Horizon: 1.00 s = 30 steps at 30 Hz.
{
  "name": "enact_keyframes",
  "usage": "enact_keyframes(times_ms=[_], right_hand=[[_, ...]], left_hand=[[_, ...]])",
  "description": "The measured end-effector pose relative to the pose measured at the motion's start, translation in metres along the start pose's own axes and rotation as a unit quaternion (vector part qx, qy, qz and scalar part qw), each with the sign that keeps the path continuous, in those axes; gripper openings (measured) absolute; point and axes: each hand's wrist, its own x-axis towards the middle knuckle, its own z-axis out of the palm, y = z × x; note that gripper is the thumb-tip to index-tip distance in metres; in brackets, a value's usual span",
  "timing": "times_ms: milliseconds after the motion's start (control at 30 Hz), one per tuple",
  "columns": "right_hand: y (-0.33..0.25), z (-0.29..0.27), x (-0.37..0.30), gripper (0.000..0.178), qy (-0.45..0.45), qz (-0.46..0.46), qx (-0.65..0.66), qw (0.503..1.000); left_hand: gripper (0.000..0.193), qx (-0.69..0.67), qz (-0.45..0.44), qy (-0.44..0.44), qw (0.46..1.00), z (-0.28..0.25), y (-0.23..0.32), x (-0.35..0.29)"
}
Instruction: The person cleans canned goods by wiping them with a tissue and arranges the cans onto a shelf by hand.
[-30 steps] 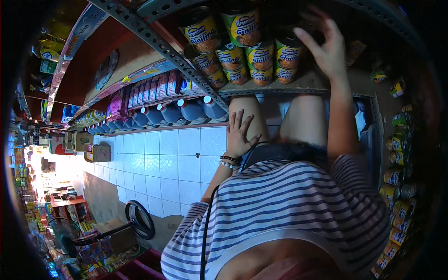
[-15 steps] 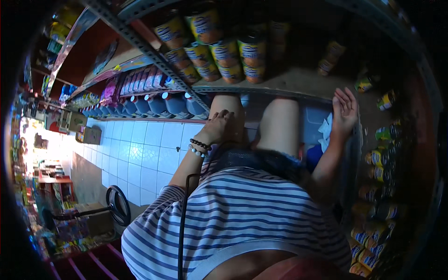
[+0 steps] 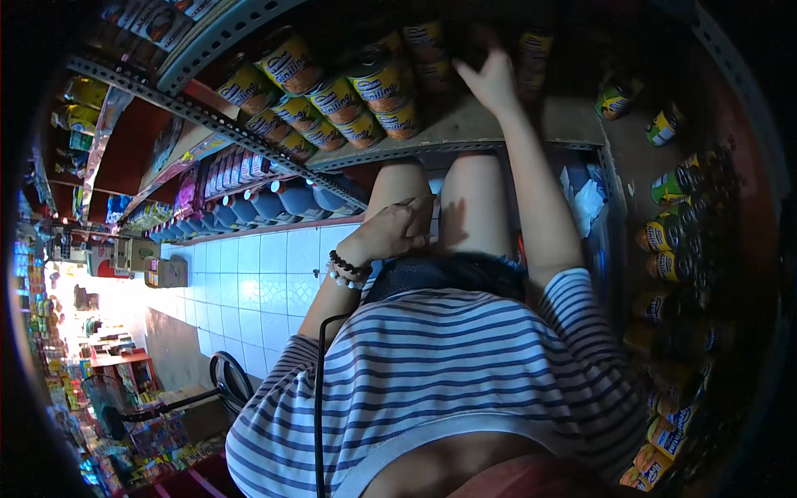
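Observation:
My right hand (image 3: 491, 81) reaches over the shelf in front of me, its thumb apart and its blurred fingers stretched into the dark. Nothing shows in its grasp. It is between upright cans (image 3: 425, 43) at the back and another stack of cans (image 3: 534, 62) to its right. To its left stand stacked yellow-labelled cans (image 3: 335, 101) in rows. My left hand (image 3: 390, 230), with dark and pale bead bracelets at its wrist, rests on my left thigh (image 3: 398, 178). Its fingers hang loosely over the inner side, partly hidden, with no object visible.
A perforated metal edge (image 3: 465, 147) borders the shelf. More cans (image 3: 664, 236) line the shelf at right. Blue jugs (image 3: 295, 199) stand on a low shelf at left, beside white floor tiles (image 3: 249, 286). A crumpled white bag (image 3: 588, 203) lies right of my legs.
My right hand has moved from beside my right knee forward and left, over the can shelf. My left hand stays on the thigh, its fingers shifted inward. The view has turned slightly.

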Motion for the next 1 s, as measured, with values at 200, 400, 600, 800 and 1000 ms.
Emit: enact_keyframes(times_ms=[200, 400, 600, 800, 1000], right_hand=[[-0.021, 0.048, 0.036, 0.086, -0.059, 0.039, 0.092, 0.993], [0.000, 0.054, 0.051, 0.072, -0.098, 0.053, 0.145, 0.983], [-0.011, 0.045, 0.043, 0.072, -0.038, -0.004, -0.038, 0.999], [-0.043, 0.031, 0.057, 0.043, 0.018, -0.056, 0.239, 0.969], [-0.119, 0.041, 0.063, 0.049, -0.074, -0.069, 0.409, 0.907]], left_hand=[[0.076, -0.022, -0.016, 0.053, 0.998, 0.002, -0.019, -0.025], [0.077, -0.040, -0.007, 0.063, 0.997, -0.002, -0.027, -0.031], [0.077, -0.054, 0.001, 0.083, 0.995, 0.004, -0.038, -0.032], [0.077, -0.066, -0.008, 0.061, 0.996, -0.002, -0.039, -0.033], [0.077, -0.057, -0.001, 0.081, 0.995, 0.002, -0.052, -0.035]])
